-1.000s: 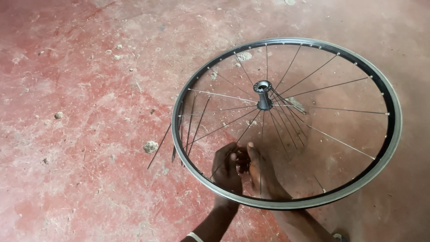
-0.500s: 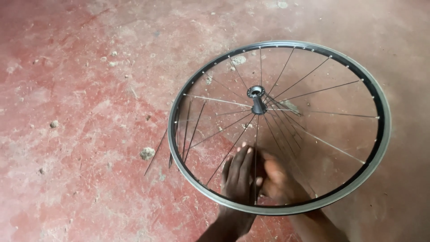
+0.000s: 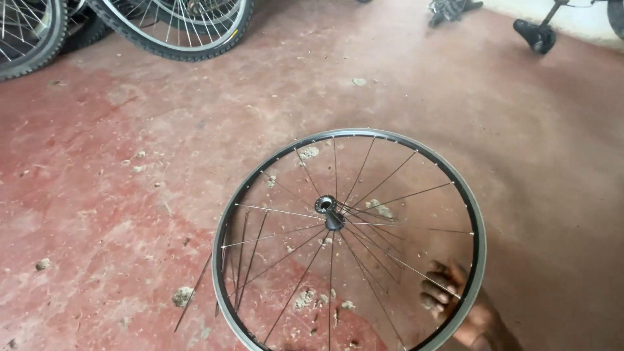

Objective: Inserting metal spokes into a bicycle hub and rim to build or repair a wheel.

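1. Position of the work: a bare bicycle wheel (image 3: 227, 234) with no tyre sits on the red floor (image 3: 97, 162), low and right of centre. Its near arc runs off the bottom edge of the view.
2. Hub (image 3: 328, 211): it lies at the wheel's centre, with its axle pointing roughly up toward the camera.
3. Loose spokes (image 3: 195, 300): several dark spokes hang free at the left arc of the rim. Their long axis runs from upper right to lower left, and one crosses outside the rim.
4. Hands: neither hand is in view, so I cannot tell whether either is released or clenched.
5. The only limb showing appears to be a bare foot (image 3: 478, 318), seen through the spokes at the lower right arc, just beside the rim.
6. Governing relation: the loose spokes lie on the far side of the hub from that foot, on the person's left. By judgement, the left hand is the nearer one.
7. Surroundings: tyred wheels (image 3: 182, 32) lie well apart at the top left.
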